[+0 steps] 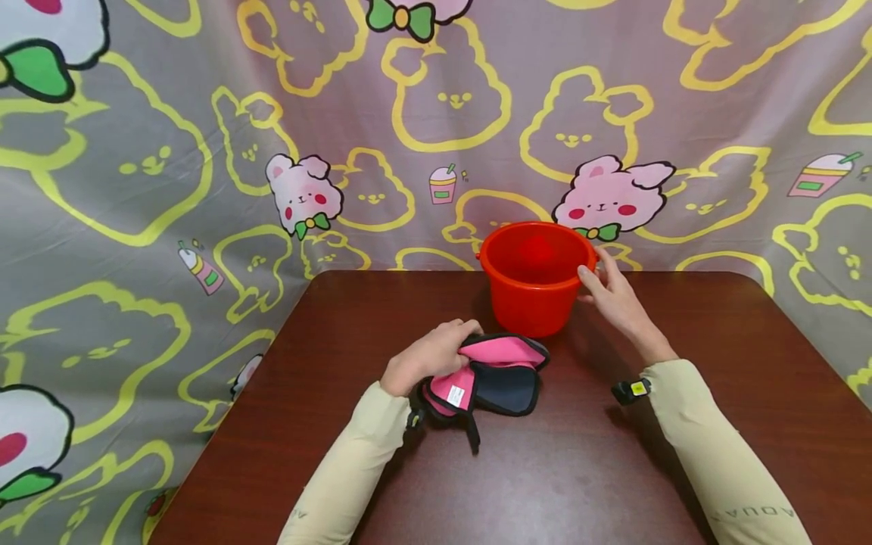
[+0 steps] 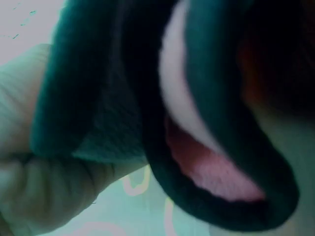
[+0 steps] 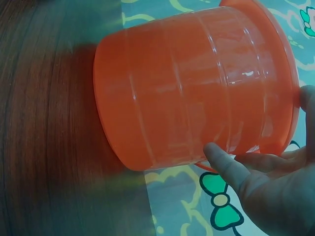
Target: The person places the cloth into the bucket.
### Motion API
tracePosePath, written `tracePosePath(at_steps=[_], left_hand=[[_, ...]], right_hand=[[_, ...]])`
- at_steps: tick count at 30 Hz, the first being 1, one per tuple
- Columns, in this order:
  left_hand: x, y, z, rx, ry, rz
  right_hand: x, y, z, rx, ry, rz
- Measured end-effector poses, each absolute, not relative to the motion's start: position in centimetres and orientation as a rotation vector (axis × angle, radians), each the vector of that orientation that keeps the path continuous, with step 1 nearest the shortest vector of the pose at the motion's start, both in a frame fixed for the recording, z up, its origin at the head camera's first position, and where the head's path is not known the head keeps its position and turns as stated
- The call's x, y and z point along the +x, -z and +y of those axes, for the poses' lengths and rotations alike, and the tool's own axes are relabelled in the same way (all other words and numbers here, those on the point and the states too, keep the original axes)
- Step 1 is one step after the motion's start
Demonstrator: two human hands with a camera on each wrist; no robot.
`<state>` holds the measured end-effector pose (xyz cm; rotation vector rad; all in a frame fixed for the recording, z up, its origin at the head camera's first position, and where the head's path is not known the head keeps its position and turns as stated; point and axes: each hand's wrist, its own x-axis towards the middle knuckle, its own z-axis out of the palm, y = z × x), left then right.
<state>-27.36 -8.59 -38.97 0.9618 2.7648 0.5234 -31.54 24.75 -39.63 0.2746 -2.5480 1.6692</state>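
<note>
My left hand (image 1: 441,350) grips a pink and black padded fabric piece (image 1: 500,352) by its upper left part. The piece has black edging, a white label, a dark flap and a short black strap hanging toward me. Close up in the left wrist view, the folded fabric (image 2: 216,182) is blurred and hides much of the hand. Just beyond it is a red plastic bucket (image 1: 534,303), its mouth facing up. My right hand (image 1: 613,291) holds the bucket's right rim. In the right wrist view, its fingers (image 3: 231,169) lie along the bucket's wall and rim.
The brown wooden table (image 1: 545,477) has rounded far corners. Behind and to the left hangs a curtain (image 1: 456,91) with bear and rabbit prints, close to the table's far edge. A redder patch shows inside the bucket; I cannot tell what it is.
</note>
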Motion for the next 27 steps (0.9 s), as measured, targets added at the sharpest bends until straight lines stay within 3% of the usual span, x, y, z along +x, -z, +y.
tracePosePath(at_steps=[27], left_hand=[[-27.3,32.3,-8.5,0.899,-1.258,2.732]], right_hand=[[-31.7,39.7,25.0,0.254,-1.633,-2.575]])
